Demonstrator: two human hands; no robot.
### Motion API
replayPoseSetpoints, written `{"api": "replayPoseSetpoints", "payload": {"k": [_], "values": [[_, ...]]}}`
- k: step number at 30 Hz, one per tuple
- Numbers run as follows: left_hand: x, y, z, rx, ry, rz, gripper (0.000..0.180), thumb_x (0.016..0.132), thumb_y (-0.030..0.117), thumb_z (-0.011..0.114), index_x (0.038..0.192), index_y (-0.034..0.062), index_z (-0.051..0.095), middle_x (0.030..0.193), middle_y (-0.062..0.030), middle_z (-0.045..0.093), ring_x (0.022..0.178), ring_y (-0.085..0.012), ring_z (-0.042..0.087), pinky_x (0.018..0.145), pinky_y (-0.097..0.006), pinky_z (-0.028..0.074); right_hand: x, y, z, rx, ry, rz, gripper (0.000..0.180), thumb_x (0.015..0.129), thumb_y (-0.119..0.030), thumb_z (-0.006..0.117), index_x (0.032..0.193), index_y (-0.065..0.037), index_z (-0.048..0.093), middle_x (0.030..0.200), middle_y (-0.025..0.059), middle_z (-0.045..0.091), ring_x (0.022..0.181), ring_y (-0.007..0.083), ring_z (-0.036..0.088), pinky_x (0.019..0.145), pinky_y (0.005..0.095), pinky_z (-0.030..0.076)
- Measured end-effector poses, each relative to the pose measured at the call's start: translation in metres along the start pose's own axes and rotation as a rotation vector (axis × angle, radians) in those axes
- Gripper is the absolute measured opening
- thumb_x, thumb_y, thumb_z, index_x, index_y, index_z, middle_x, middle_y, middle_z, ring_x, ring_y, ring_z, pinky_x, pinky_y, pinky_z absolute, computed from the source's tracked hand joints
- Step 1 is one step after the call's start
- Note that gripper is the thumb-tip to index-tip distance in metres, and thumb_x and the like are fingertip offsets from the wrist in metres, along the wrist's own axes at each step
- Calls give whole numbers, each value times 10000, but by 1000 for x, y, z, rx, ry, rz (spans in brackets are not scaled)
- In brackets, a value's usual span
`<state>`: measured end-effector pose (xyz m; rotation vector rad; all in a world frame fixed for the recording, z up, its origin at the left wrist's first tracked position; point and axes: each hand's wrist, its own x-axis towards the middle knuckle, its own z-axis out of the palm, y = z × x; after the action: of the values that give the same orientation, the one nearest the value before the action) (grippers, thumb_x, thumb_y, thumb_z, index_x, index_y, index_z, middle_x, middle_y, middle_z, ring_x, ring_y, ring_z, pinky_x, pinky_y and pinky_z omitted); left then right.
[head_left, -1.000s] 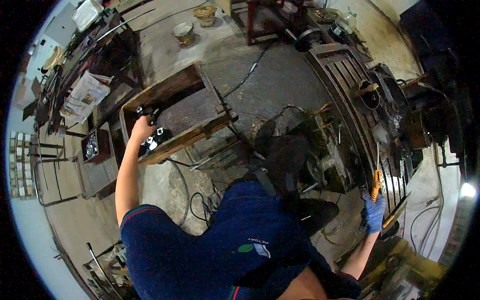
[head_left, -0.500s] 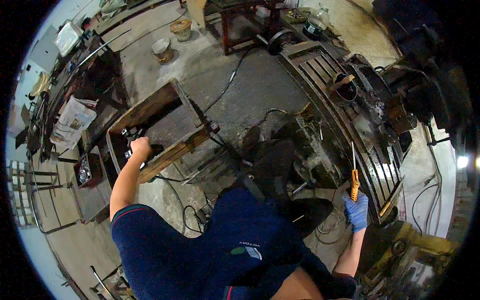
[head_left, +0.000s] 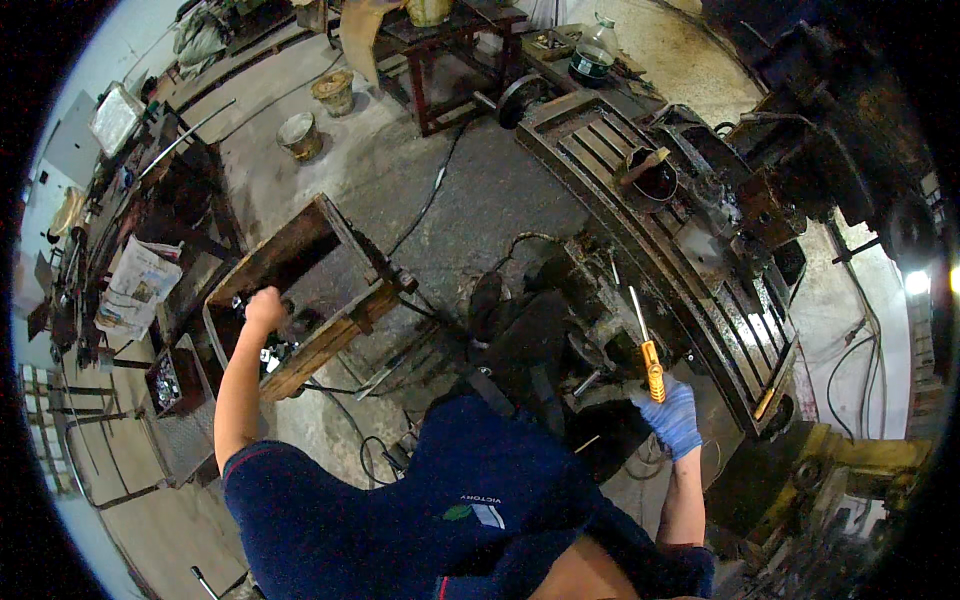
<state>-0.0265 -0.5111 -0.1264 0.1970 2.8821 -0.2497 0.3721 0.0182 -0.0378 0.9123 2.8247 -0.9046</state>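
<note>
My bare left hand reaches into a wooden box on the left, over small metal parts lying in its near corner. Its fingers look curled, and what they may hold is hidden. In a blue glove, my right hand is wrapped round the orange handle of a screwdriver. The thin metal shaft points up and away from me, left of the machine's slotted table.
A smaller bin of metal bits sits left of the box. Two buckets stand on the floor farther off. A metal can rests on the slotted table. A cable crosses the floor between box and machine.
My right hand has brought the screwdriver leftward, away from the slotted table's edge. My left hand stays inside the box, its position slightly shifted, and the whole view has turned a little.
</note>
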Motion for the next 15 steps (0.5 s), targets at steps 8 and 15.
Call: {"api": "replayPoseSetpoints", "payload": {"k": [8,15], "values": [[-26,103,-108,-2090,-123,313,296,810,79,594,1074,0,485,808,-114,597,677,-259,618,746,-462,514,7,-73,7,-33,-196,-150,448,678,-440,661,934,-77,594,805,187,616,752,347,602,661,393,477],[-50,324,-127,-2461,-751,511,226,845,140,556,1038,33,506,847,-124,615,657,-260,620,749,-460,520,16,-75,-4,-139,-218,-178,553,697,-571,570,908,-61,593,784,199,616,751,372,594,685,440,472]]}}
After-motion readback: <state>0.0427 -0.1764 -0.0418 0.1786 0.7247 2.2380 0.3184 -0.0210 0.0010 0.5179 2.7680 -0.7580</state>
